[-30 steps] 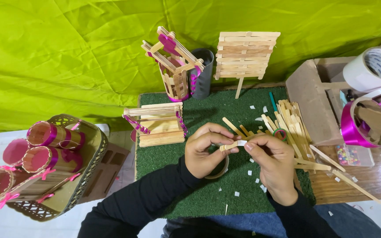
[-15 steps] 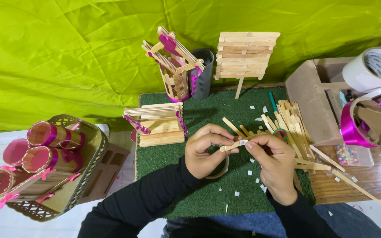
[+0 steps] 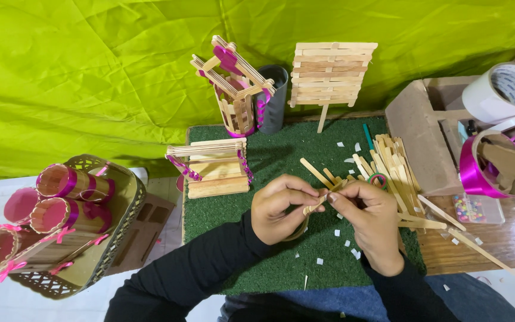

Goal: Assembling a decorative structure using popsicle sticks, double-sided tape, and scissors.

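Two hands, the left hand [image 3: 282, 206] and right hand [image 3: 369, 216], pinch one thin wooden craft stick [image 3: 319, 204] in closed fingers; it looks light, stiff, snappable, best held near its ends.

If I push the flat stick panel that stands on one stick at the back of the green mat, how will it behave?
The panel would probably tip: a wide slab stands on one thin stick. It is likely light, being only thin wooden sticks. It may be fragile, since many separate slats make it up. Both hands are busy elsewhere.

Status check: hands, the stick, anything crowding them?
Left hand and right hand both pinch one wooden craft stick. Held above green turf mat. Loose stick pile close right.
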